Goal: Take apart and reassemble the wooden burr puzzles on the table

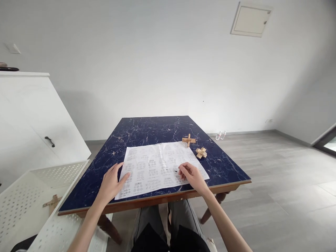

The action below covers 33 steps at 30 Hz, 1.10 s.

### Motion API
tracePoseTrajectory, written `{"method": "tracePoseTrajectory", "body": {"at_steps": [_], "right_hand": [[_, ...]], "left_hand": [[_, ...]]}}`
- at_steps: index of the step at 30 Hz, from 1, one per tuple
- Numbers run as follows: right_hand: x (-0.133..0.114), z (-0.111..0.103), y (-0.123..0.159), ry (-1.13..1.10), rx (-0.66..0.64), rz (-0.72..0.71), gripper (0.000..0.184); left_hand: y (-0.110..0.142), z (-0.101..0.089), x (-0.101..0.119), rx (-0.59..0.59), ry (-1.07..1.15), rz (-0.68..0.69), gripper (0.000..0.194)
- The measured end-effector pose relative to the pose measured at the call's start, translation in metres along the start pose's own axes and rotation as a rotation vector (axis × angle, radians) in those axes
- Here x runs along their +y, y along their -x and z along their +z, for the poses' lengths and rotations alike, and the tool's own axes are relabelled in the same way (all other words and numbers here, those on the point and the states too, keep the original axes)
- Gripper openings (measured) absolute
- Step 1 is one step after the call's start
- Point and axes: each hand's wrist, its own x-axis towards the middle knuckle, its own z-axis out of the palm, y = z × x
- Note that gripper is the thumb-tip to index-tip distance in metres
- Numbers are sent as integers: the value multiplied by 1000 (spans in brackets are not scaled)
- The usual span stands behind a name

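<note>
A large printed sheet of paper (147,164), creased and covered with small grey diagrams, lies on the blue marble-patterned table (154,129). At its left edge rests my left hand (111,180), open, thumb apart from the fingers. My right hand (191,175) is on the right part of the sheet, its fingers curled together; whatever they may hold is hidden. Beyond the sheet's far right corner, a wooden cross-shaped puzzle (189,140) stands close to the paper. An interlocking wooden burr puzzle (201,153) sits just right of the sheet.
A white perforated bin (26,189) at the left holds a wooden cross-shaped piece (53,202). Behind it stands a white cabinet (31,112). Two small white-and-red objects (221,135) are on the floor by the wall. My legs (164,220) are below the table's front edge.
</note>
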Motion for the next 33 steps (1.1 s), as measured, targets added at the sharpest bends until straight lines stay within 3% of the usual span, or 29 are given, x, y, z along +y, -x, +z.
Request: {"method": "tracePoseTrajectory", "body": {"at_steps": [17, 33], "right_hand": [[-4, 2, 1, 33, 51, 6, 59], [10, -3, 5, 34, -11, 9, 57]], "left_hand": [[-2, 4, -5, 3, 20, -1, 75], [8, -3, 7, 12, 18, 3, 65]]}}
